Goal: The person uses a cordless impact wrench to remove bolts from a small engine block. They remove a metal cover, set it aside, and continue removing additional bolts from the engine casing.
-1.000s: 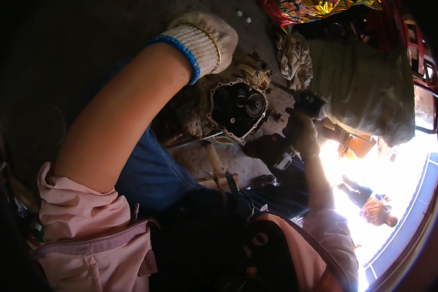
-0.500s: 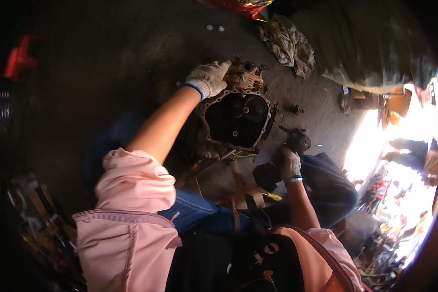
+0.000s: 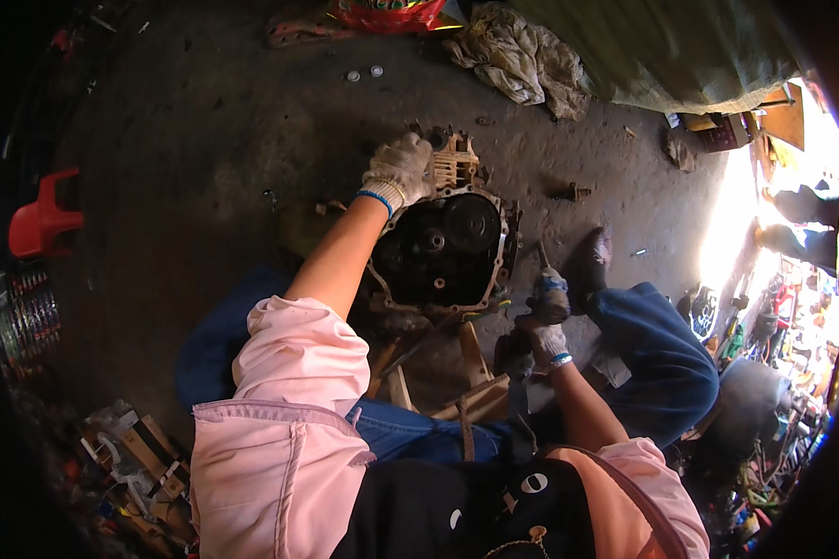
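In the head view, your left hand [image 3: 401, 168] wears a white knitted glove with a blue cuff and it lies closed over the top edge of the gearbox housing [image 3: 443, 252], touching the pale ribbed part there. The housing is a dark, round metal case that stands on the dirt floor [image 3: 205, 168], open toward you, with gears visible inside, directly below your left hand and to the left of your right hand.

Your right hand [image 3: 543, 326], also gloved, is closed around a small tool [image 3: 543, 265]; its thin tip sticks up from your fist and ends just beside the right rim of the housing. I cannot tell if the tip touches the rim.

Under the housing, between your two hands, some wooden blocks [image 3: 475, 373] lie on the ground. Your leg in blue trousers [image 3: 657, 363] is just right of the right hand, and the dark shoe [image 3: 589, 265] is near the tool. Far above the left hand a crumpled rag [image 3: 522, 56] lies on the floor. Well to the left of it stands a red plastic stool [image 3: 42, 219].
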The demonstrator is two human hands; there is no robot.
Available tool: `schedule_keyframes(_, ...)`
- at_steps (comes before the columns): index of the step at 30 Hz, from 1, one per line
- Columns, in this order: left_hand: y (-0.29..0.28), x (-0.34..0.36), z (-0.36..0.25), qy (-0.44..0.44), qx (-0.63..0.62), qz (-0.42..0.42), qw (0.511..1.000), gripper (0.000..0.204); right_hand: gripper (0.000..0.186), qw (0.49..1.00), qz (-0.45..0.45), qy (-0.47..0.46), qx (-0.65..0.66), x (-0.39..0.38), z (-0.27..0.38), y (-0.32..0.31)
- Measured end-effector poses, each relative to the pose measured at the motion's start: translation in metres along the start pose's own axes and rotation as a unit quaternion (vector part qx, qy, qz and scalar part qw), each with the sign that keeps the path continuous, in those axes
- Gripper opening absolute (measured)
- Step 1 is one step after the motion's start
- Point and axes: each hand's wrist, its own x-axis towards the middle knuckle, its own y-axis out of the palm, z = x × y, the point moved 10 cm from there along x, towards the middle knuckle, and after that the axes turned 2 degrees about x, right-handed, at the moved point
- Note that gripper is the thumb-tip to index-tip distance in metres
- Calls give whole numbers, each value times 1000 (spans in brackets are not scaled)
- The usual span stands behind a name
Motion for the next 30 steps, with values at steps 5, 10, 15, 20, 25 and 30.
schedule_keyframes(5, -1, -9, 44, -33, -126, -76, 989, 39, 68, 984, 16, 173, 48, -9, -24, 17)
schedule_keyframes(10, 1, -55, 144, -153, -165, -127, 966, 32, 93, 969, 75, 233, -38, -13, -24, 17)
schedule_keyframes(15, 32, -115, 229, -314, -109, -23, 943, 65, 98, 971, 94, 210, -65, -6, -23, 22)
schedule_keyframes(20, 60, -139, 231, -315, -165, -16, 935, 71, 100, 952, 162, 224, -131, -9, -16, 31)
schedule_keyframes(25, 64, -127, 182, -256, -242, -45, 935, 68, 95, 932, 204, 213, -210, -9, 11, 34)
schedule_keyframes(30, 43, -115, 110, -147, -255, -92, 951, 62, 89, 912, 199, 234, -272, -13, 15, 30)
